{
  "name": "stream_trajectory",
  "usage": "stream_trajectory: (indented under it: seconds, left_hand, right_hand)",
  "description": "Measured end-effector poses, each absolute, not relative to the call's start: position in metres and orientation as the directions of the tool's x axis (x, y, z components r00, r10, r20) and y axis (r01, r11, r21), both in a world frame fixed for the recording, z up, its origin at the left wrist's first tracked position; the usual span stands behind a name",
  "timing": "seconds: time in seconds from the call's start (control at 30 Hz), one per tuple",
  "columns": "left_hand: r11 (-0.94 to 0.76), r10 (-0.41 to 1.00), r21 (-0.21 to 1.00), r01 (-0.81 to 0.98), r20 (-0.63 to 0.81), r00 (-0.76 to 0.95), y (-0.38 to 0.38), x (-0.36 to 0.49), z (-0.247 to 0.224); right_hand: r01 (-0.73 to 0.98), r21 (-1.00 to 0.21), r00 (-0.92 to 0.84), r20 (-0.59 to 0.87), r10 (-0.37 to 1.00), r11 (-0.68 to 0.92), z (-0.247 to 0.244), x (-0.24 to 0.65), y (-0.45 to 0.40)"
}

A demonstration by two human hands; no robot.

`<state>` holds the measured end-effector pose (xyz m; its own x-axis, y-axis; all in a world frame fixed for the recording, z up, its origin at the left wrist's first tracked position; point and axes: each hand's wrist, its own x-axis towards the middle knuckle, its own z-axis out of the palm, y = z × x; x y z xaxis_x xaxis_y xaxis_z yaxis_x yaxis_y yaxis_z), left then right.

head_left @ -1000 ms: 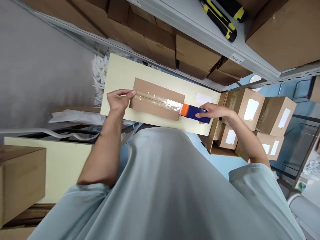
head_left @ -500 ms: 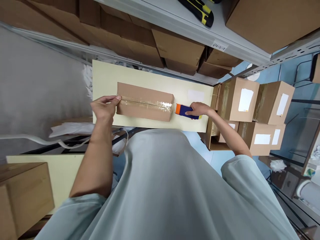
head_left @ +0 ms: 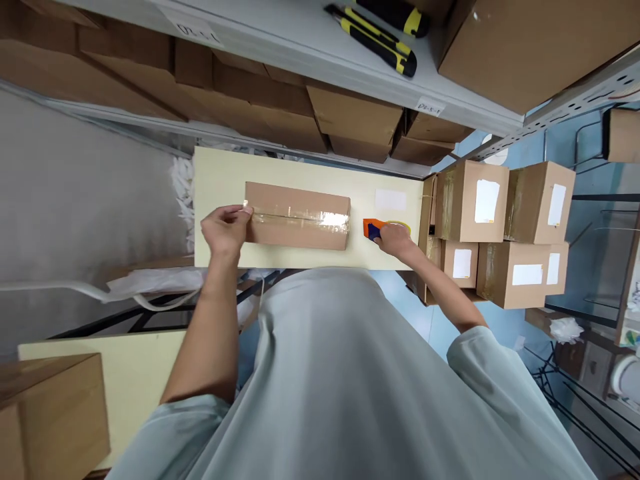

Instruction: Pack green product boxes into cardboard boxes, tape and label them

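Note:
A long cardboard box (head_left: 300, 230) lies on the pale yellow tabletop (head_left: 220, 167), with clear tape running along its middle seam and catching the light at the right end. At the box's left end, my left hand (head_left: 227, 230) pinches the tape or box edge between thumb and fingers. My right hand (head_left: 396, 240) is wrapped round an orange and dark blue tape dispenser (head_left: 371, 229), just right of the box and apart from it. Part of a yellow-edged roll shows behind that hand.
Stacked cartons with white labels (head_left: 484, 200) stand at the right. Above the table runs a metal shelf (head_left: 300, 47) carrying yellow-black utility knives (head_left: 380, 43). A white paper (head_left: 391, 199) lies at the table's back right. Another carton (head_left: 60, 413) is at the lower left.
The camera view has shifted, showing more of the upper shelf. My right hand has turned the tape dispenser and moved it slightly away from the box. My left hand remains at the box's left end.

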<state>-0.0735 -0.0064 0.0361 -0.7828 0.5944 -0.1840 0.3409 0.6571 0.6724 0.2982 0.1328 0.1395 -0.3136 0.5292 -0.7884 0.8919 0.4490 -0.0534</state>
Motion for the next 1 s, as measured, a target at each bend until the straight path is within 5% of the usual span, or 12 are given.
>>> stream_trajectory:
  seconds: [0.1, 0.27, 0.5, 0.73, 1.0]
  left_hand:
    - [0.621, 0.597, 0.660, 0.422, -0.049, -0.801, 0.009, -0.054, 0.054]
    - [0.097, 0.898, 0.827, 0.554, 0.166, -0.406, 0.071, 0.006, 0.120]
    - [-0.191, 0.826, 0.708, 0.680, 0.490, -0.279, 0.167, 0.009, 0.201]
    - [-0.125, 0.846, 0.747, 0.653, 0.424, -0.323, 0.210, -0.041, 0.208]
    - [-0.042, 0.830, 0.745, 0.666, 0.398, -0.392, 0.175, -0.071, 0.180]
  right_hand:
    - [0.933, -0.087, -0.302, -0.715, 0.631, 0.349, 0.164, 0.307, 0.146]
    - [0.940, -0.248, -0.335, -0.529, 0.780, 0.236, 0.224, 0.274, 0.183]
    - [0.781, -0.453, -0.557, -0.192, 0.808, 0.431, 0.281, 0.151, 0.260]
    - [0.786, -0.189, -0.617, -0.185, 0.765, 0.589, 0.312, 0.036, 0.318]
    - [0.794, -0.091, -0.608, -0.140, 0.781, 0.601, 0.319, -0.014, 0.335]
